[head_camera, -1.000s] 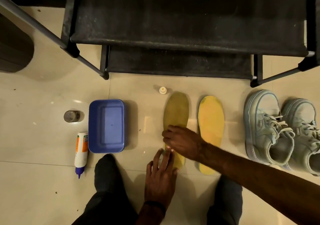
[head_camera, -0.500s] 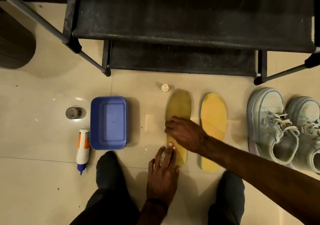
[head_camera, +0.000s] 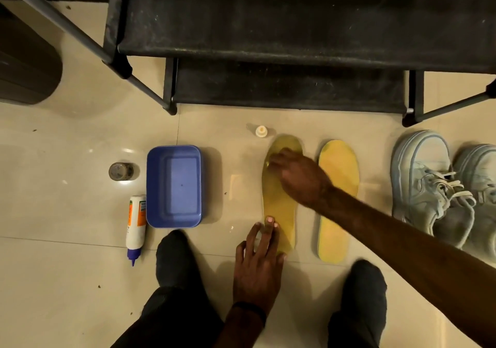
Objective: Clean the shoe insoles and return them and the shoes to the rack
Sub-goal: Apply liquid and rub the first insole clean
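Note:
Two yellow insoles lie side by side on the tiled floor. The left insole (head_camera: pixel 279 208) looks darker and wet; the right insole (head_camera: pixel 339 176) is paler. My right hand (head_camera: pixel 300 178) reaches across and rests its bent fingers on the toe end of the left insole. My left hand (head_camera: pixel 259 261) presses straight fingers onto that insole's heel end. A pair of pale blue sneakers (head_camera: pixel 424 181) stands to the right of the insoles. The black shoe rack (head_camera: pixel 295 25) fills the top of the view, its shelves bare.
A blue plastic tub (head_camera: pixel 174 186) sits left of the insoles, with a white squeeze bottle (head_camera: pixel 136 221) lying beside it and a small round jar (head_camera: pixel 121 171) further left. A small white cap (head_camera: pixel 261 131) stands above the left insole. My dark-socked feet (head_camera: pixel 174 256) flank my left hand.
My right hand has slid along the left insole from near the heel up to the toe end. My left hand stays pressed on the heel.

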